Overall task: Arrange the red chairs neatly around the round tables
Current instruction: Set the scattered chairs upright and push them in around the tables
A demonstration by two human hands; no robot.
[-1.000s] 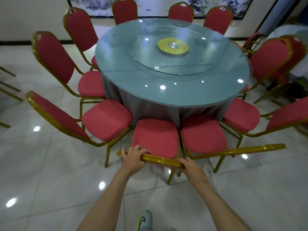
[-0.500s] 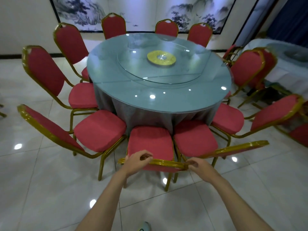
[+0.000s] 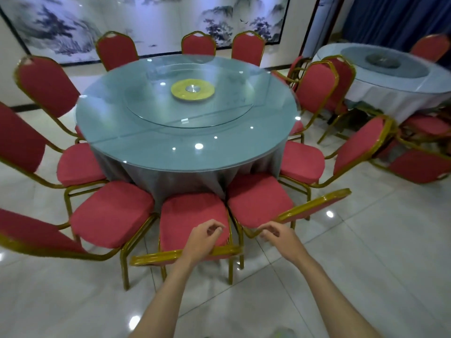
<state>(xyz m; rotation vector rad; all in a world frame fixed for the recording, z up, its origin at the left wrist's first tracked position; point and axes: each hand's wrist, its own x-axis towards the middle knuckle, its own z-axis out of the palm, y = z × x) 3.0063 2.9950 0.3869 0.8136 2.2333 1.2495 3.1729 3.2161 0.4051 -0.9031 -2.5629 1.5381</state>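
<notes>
A round glass-topped table (image 3: 146,152) with a grey cloth has red chairs with gold frames all round it. The nearest chair (image 3: 190,215) has its seat pushed up to the cloth, and its gold back rail (image 3: 158,258) runs below my hands. My left hand (image 3: 202,240) hovers over that rail with loosely curled fingers, holding nothing. My right hand (image 3: 278,237) floats beside the back corner of the neighbouring chair (image 3: 258,203), also loosely curled and empty.
A glass turntable (image 3: 219,113) with a yellow hub sits mid-table. A second round table (image 3: 395,91) with a white cloth stands at the right, with more red chairs (image 3: 422,167) crowded between the two. Glossy tiled floor (image 3: 366,252) lies to my right.
Both hands have let go of the nearest chair's back rail and lifted off it. My view has risen, and the second table has come into view.
</notes>
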